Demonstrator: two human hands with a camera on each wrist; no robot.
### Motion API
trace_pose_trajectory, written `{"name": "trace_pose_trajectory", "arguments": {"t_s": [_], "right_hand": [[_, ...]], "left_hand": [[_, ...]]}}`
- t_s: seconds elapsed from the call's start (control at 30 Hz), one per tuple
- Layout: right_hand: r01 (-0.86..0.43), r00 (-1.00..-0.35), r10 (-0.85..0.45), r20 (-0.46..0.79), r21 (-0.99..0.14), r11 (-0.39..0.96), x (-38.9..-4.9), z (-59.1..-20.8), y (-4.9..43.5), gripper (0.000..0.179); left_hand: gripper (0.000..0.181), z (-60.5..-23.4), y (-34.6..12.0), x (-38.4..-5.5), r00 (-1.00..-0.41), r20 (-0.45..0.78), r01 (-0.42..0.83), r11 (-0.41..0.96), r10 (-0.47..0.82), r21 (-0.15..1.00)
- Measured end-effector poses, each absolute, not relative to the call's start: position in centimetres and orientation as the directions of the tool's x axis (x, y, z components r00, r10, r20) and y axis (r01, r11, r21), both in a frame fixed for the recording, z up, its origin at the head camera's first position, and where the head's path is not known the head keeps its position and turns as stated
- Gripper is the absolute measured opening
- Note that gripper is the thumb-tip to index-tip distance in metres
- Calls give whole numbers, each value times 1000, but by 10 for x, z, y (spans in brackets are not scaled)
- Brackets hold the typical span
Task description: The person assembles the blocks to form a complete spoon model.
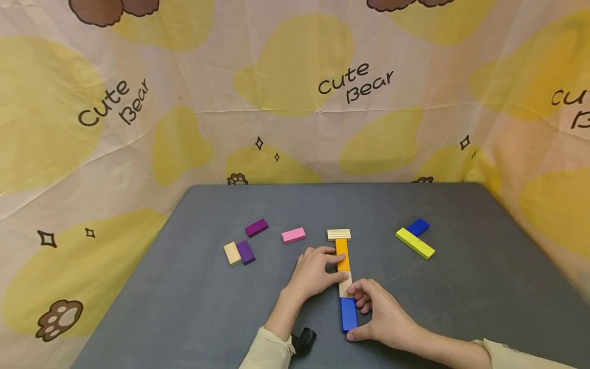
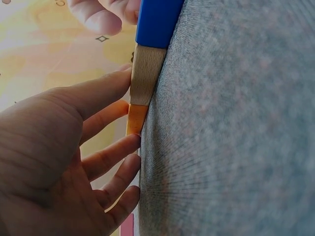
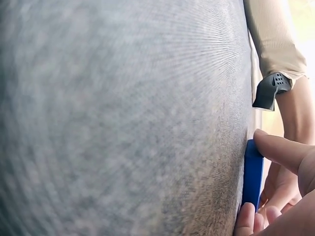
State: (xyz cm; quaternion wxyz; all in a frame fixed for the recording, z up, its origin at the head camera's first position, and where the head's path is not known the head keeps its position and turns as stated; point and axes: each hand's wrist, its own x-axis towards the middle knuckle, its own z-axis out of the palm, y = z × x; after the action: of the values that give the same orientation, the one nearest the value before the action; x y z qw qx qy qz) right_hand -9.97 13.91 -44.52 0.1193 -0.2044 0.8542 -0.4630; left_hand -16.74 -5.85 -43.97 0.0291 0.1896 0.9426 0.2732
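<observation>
Orange block (image 1: 342, 248), wooden block (image 1: 343, 290), blue block (image 1: 349, 313) lie end to end

The grey table (image 3: 123, 118) fills most of the view, its surface blurred and speckled, and its edge runs nearly upright toward the right side. Against that edge a blue block (image 3: 253, 174) stands out — lengthwise up and down here, framed by the right hand (image 3: 298, 214), its thumb at the upper end and its curled fingertips at the lower. Behind the block is the left hand (image 3: 281, 189), partly hidden, its forearm rising to a black device (image 3: 268, 92) and a ribbed beige sleeve (image 3: 275, 37).
</observation>
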Motion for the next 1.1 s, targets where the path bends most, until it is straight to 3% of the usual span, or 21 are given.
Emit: {"name": "trace_pose_trajectory", "arguments": {"t_s": [0.7, 1.1], "right_hand": [[-261, -876, -483, 7, -849, 460, -101, -445, 140, 65], [-220, -881, -471, -50, -837, 502, -101, -445, 141, 61]], "left_hand": [[49, -440, -58, -168, -927, 44, 336, 775, 371, 535], [51, -442, -62, -167, -909, 34, 370, 768, 415, 522]]}}
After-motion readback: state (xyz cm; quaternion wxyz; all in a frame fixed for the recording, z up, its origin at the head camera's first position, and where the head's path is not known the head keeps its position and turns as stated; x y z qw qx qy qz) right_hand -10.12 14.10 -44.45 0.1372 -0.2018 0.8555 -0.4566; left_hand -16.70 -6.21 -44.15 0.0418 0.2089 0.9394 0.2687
